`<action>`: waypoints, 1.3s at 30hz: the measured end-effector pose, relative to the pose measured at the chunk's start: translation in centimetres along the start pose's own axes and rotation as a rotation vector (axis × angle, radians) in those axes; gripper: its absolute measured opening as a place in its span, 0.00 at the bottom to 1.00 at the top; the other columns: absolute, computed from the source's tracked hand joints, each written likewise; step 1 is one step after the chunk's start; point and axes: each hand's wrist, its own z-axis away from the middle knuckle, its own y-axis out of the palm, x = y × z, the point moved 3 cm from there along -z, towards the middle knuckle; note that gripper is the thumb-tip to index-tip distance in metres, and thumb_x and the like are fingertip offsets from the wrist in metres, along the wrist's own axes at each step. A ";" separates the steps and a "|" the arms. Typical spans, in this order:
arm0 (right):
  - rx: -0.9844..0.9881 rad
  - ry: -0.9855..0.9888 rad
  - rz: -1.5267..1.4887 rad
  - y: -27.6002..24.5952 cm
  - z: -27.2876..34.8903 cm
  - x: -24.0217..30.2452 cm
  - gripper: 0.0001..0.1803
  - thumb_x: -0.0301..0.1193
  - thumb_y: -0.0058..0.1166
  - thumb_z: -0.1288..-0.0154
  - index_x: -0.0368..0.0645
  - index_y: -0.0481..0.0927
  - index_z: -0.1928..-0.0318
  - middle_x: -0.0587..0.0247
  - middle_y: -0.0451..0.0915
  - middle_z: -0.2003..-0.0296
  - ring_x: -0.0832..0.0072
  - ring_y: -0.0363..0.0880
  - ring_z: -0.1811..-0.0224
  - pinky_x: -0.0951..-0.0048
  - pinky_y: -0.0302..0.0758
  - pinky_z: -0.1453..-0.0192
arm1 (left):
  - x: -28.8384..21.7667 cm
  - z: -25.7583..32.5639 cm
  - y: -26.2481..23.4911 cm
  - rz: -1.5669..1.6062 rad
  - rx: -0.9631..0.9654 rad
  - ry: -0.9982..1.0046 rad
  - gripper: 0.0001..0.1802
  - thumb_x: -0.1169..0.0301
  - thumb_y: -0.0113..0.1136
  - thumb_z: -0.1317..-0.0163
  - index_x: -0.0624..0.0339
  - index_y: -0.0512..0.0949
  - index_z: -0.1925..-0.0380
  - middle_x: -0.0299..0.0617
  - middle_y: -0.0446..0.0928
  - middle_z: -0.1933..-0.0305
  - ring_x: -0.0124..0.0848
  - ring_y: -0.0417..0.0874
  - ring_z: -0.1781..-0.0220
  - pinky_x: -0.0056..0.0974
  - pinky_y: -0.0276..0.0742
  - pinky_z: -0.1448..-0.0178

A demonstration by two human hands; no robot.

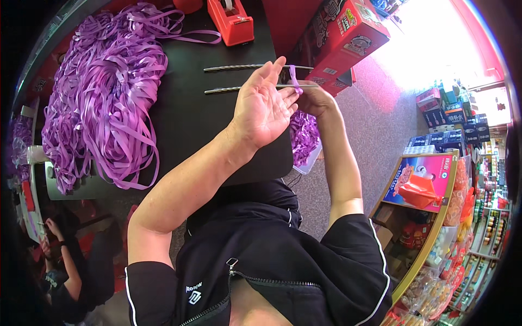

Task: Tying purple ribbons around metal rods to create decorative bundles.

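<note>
Flanking purple ribbon (293, 75), a red box (342, 38) bears lettering.

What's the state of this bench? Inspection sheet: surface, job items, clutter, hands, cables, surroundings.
Surface: smooth black tabletop.
Job items: two twisted silver metal rods, roughly parallel; a thin purple ribbon strip at them; a large loose heap of purple ribbon at left.
Clutter: red plastic tape dispenser at the far edge.
Hands: left hand open, palm toward camera; right hand beside the strip, its grip hidden.
Cables: nothing seen for certain.
Surroundings: pale plastic tub of purple ribbon beside the table; grey speckled floor; red printed carton; another person at lower left.
</note>
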 end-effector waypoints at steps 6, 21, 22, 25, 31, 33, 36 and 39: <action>0.233 -0.056 -0.341 0.5 -2.0 -1.9 0.11 0.29 0.61 0.40 0.40 0.80 0.58 0.57 0.83 0.64 0.69 0.83 0.65 0.64 0.81 0.58 | -0.1 0.1 -0.1 -0.033 0.006 0.015 0.37 0.46 0.41 0.32 0.39 0.45 0.27 0.70 0.28 0.26 0.52 0.30 0.22 0.48 0.22 0.23; 0.079 0.139 -0.329 4.9 -1.6 -2.7 0.14 0.42 0.54 0.32 0.44 0.79 0.61 0.64 0.81 0.72 0.75 0.81 0.73 0.75 0.80 0.71 | -0.2 0.1 -0.3 -0.005 -0.020 0.013 0.38 0.46 0.42 0.32 0.40 0.44 0.26 0.68 0.27 0.26 0.53 0.31 0.22 0.48 0.23 0.23; 0.079 0.143 -0.323 4.8 -0.9 -3.1 0.14 0.42 0.54 0.32 0.44 0.79 0.61 0.64 0.81 0.72 0.75 0.81 0.73 0.75 0.80 0.71 | -0.2 0.1 -0.3 0.000 -0.018 0.018 0.38 0.46 0.42 0.32 0.40 0.44 0.26 0.68 0.27 0.26 0.53 0.31 0.22 0.48 0.23 0.23; -0.360 -0.210 -0.095 0.0 1.4 -2.7 0.16 0.40 0.54 0.33 0.38 0.80 0.62 0.63 0.80 0.70 0.75 0.79 0.70 0.74 0.76 0.66 | 0.1 0.0 0.0 -0.002 -0.025 -0.002 0.40 0.46 0.42 0.33 0.39 0.40 0.26 0.69 0.26 0.26 0.52 0.31 0.22 0.48 0.23 0.23; -0.768 -0.784 0.913 6.5 7.7 4.8 0.12 0.36 0.63 0.42 0.40 0.82 0.64 0.67 0.77 0.72 0.76 0.76 0.69 0.73 0.72 0.62 | 0.0 0.4 0.0 -0.012 -0.054 0.030 0.42 0.44 0.42 0.33 0.36 0.34 0.26 0.67 0.26 0.26 0.51 0.30 0.22 0.47 0.23 0.23; -0.743 -0.791 1.309 10.1 8.3 6.2 0.11 0.36 0.67 0.49 0.45 0.82 0.70 0.62 0.77 0.72 0.68 0.78 0.67 0.69 0.72 0.58 | 0.2 0.1 -0.1 0.011 -0.037 0.025 0.43 0.43 0.42 0.33 0.36 0.33 0.26 0.66 0.26 0.25 0.50 0.30 0.22 0.47 0.23 0.23; -0.778 -0.698 1.641 12.2 7.4 6.6 0.14 0.39 0.68 0.52 0.45 0.80 0.72 0.64 0.77 0.71 0.65 0.78 0.63 0.62 0.70 0.57 | 0.2 0.1 0.2 0.013 -0.010 0.023 0.43 0.43 0.41 0.33 0.35 0.31 0.27 0.64 0.20 0.26 0.49 0.27 0.22 0.47 0.21 0.23; -0.752 -0.623 1.826 13.4 6.7 6.6 0.15 0.41 0.68 0.52 0.45 0.80 0.71 0.62 0.77 0.68 0.63 0.77 0.59 0.57 0.69 0.55 | 0.2 0.2 0.1 -0.011 -0.057 0.027 0.42 0.44 0.41 0.33 0.35 0.33 0.27 0.58 0.45 0.26 0.46 0.45 0.24 0.45 0.32 0.23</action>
